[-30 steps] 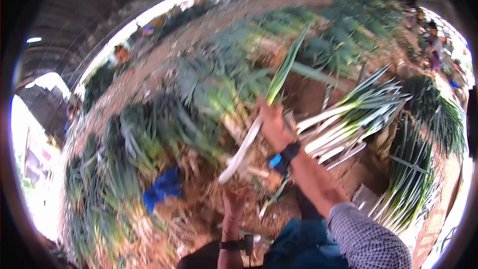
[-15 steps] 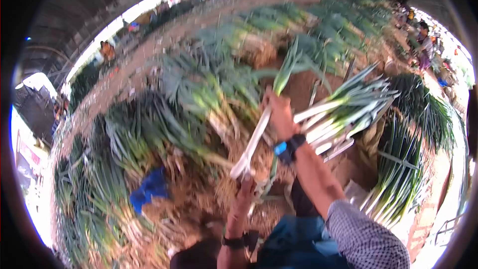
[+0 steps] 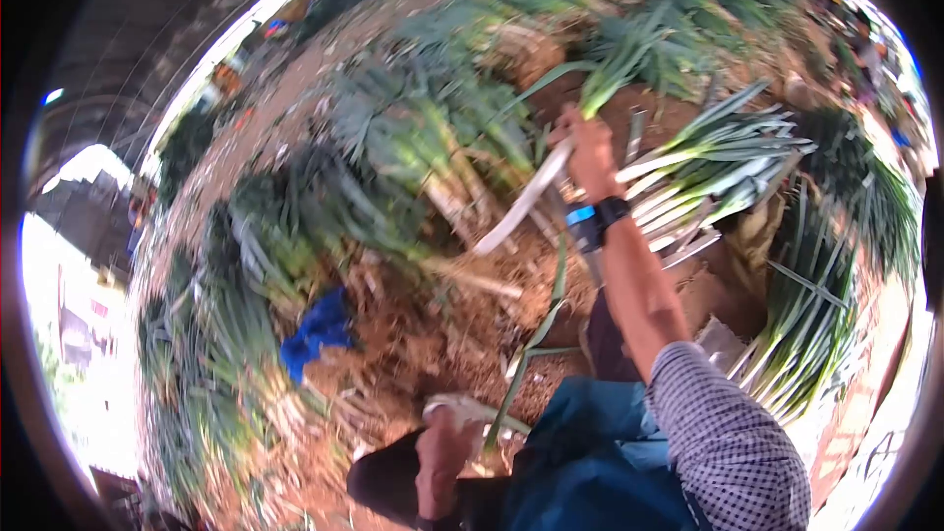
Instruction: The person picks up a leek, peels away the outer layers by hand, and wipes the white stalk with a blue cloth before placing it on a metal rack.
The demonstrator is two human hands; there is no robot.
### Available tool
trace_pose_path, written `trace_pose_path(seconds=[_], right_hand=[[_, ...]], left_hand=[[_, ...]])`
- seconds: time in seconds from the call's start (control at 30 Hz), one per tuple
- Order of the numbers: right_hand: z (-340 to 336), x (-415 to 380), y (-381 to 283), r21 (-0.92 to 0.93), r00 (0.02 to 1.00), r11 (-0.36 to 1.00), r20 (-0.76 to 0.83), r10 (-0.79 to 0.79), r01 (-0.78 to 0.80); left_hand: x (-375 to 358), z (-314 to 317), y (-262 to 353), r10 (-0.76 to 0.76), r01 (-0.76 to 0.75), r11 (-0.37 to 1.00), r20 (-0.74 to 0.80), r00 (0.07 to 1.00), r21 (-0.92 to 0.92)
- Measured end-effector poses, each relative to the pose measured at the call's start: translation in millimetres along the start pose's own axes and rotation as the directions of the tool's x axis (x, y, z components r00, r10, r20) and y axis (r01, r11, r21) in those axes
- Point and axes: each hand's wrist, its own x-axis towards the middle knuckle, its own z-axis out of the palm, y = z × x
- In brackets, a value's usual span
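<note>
My right hand (image 3: 587, 149) is closed around a leek (image 3: 529, 195). The leek's white shaft slants down to the left and its green leaves fan out above my fist. Low in the view, over my dark trouser leg, my left hand (image 3: 444, 450) is closed on a pale strip of leek leaf (image 3: 470, 403); its fingers are partly hidden and blurred. Cleaned leeks (image 3: 703, 177) with white shafts lie stacked just right of my right hand. Between my hands, a loose leek (image 3: 482, 277) rests on the soil and a long green leaf (image 3: 531, 344) hangs bent.
Rows of unpeeled leeks (image 3: 433, 138) spread left and ahead, roots toward me. A blue cloth (image 3: 317, 332) lies among them. More green bundles (image 3: 811, 305) lie at the right. Brown soil (image 3: 472, 334) with root scraps covers the ground. People are blurred in the far background.
My left hand has come away from the leek's root end, down and toward me, with a pale strip. My right hand still grips the leek. The whole view has shifted slightly.
</note>
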Motion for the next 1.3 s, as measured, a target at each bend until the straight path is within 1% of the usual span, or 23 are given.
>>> trace_pose_path(seconds=[0.07,0.13,0.2,0.27,0.4,0.43,0.53,0.6,0.67,0.7,0.73,0.77,0.8,0.83,0.87,0.9,0.93,1.0,1.07,1.1,1.13,1.2,1.3], right_hand=[[-4,10,11,0.331,0.988,0.934,-0.027,0.152,-0.135],[1,4,5,0.406,0.958,0.882,-0.044,0.283,-0.242],[8,-11,2,0.423,0.959,0.871,-0.017,0.284,-0.251],[15,-27,-4,0.444,0.961,0.853,0.091,0.261,-0.274],[34,-60,-30,0.361,0.925,0.852,0.144,0.351,-0.379],[34,-72,-28,0.276,0.902,0.86,0.18,0.394,-0.43],[39,-129,-31,-0.016,0.806,0.866,0.357,0.471,-0.499],[31,-162,-17,-0.104,0.778,0.909,0.484,0.401,-0.404],[24,-164,-32,-0.214,0.764,0.869,0.415,0.494,-0.446],[27,-156,-37,-0.311,0.739,0.832,0.387,0.552,-0.459],[22,-148,-43,-0.409,0.733,0.786,0.32,0.6,-0.464],[15,-136,-28,-0.013,0.69,0.724,0.288,0.664,-0.69],[6,-119,-20,0.009,0.833,0.851,0.21,0.512,-0.525],[-5,-102,-13,-0.004,0.934,0.942,0.123,0.334,-0.336],[-18,-97,-26,-0.492,0.982,0.86,0.182,-0.051,0.136],[-29,-95,-65,-0.376,0.991,0.926,0.109,0.082,-0.035],[-38,-82,-105,-0.23,0.971,0.953,0.091,0.223,-0.197],[-81,-63,-148,-0.183,0.995,0.978,-0.032,0.096,-0.101],[-155,-53,-198,-0.382,0.991,0.916,0.008,-0.131,0.124],[-181,-59,-243,-0.371,0.991,0.928,-0.114,-0.071,0.024],[-230,-58,-278,-0.485,0.996,0.873,-0.031,-0.081,0.056],[-302,-91,-354,-0.723,0.977,0.689,-0.173,-0.122,-0.042],[-418,-165,-442,-0.874,0.936,0.458,-0.282,-0.21,-0.161]], left_hand=[[27,-30,18,0.045,-0.031,0.994,-0.142,0.989,0.103],[55,-62,59,0.093,-0.057,0.982,-0.199,0.976,0.179],[77,-79,116,0.383,-0.308,0.923,-0.454,0.804,0.232],[94,-66,134,0.5,-0.475,0.861,-0.481,0.721,0.182],[124,-2,124,0.381,-0.417,0.883,-0.19,0.905,-0.216],[124,16,126,0.507,-0.557,0.83,-0.377,0.775,-0.029],[124,35,139,0.377,-0.442,0.846,-0.252,0.891,-0.297],[125,46,151,0.395,-0.427,0.765,-0.171,0.902,-0.483],[124,46,155,0.391,-0.374,0.678,-0.121,0.912,-0.632],[117,41,156,0.351,-0.269,0.801,0.055,0.935,-0.535],[114,58,145,0.409,-0.371,0.737,-0.064,0.91,-0.565],[115,71,122,0.539,-0.517,0.762,-0.06,0.84,-0.391],[116,86,100,0.657,-0.652,0.728,-0.055,0.752,-0.21],[119,86,108,0.641,-0.624,0.764,0.086,0.762,-0.162],[121,86,116,0.613,-0.607,0.788,0.226,0.757,-0.104],[109,61,136,0.383,-0.281,0.915,0.412,0.826,-0.288],[109,59,141,0.367,-0.27,0.924,0.439,0.82,-0.27],[111,56,145,0.316,-0.232,0.946,0.469,0.825,-0.228],[116,57,145,0.349,-0.246,0.929,0.427,0.835,-0.278],[119,60,145,0.367,-0.254,0.917,0.408,0.836,-0.306],[124,63,144,0.401,-0.323,0.912,0.385,0.831,-0.253],[130,67,141,0.456,-0.435,0.89,0.34,0.823,-0.139],[124,58,169,0.262,-0.227,0.965,0.502,0.824,-0.13]])
